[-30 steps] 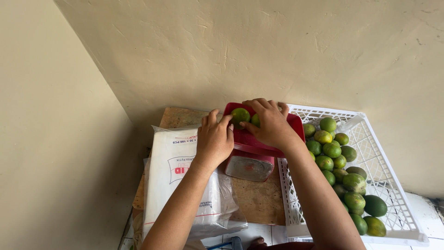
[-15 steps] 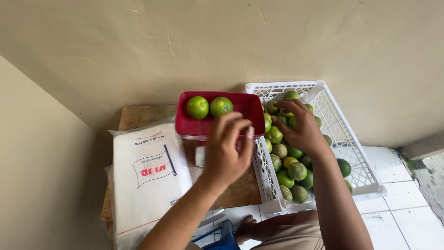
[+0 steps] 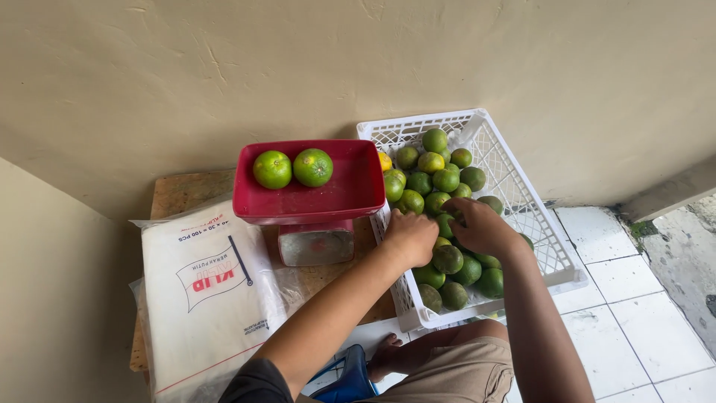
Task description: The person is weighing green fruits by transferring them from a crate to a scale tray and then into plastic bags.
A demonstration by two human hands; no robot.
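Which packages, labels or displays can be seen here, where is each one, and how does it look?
Pack of plastic bags: lies flat on the wooden table, left of the scale; white and clear, rectangular, with a red and dark printed label.
Scale dial face: front of the scale, under the red tray; grey, glassy panel, markings too blurred to tell.
No other labels or signs show.

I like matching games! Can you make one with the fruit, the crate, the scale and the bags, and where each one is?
Things:
1. two green fruits
2. white crate
3. pack of plastic bags
4. hands: left hand, right hand

Places:
A. lying on the wooden board, left of the scale
B. in the red scale tray
C. reaching among the fruit in the crate
D. on the tiled floor by the wall, full of green fruit

Pairs: 1-B, 2-D, 3-A, 4-C
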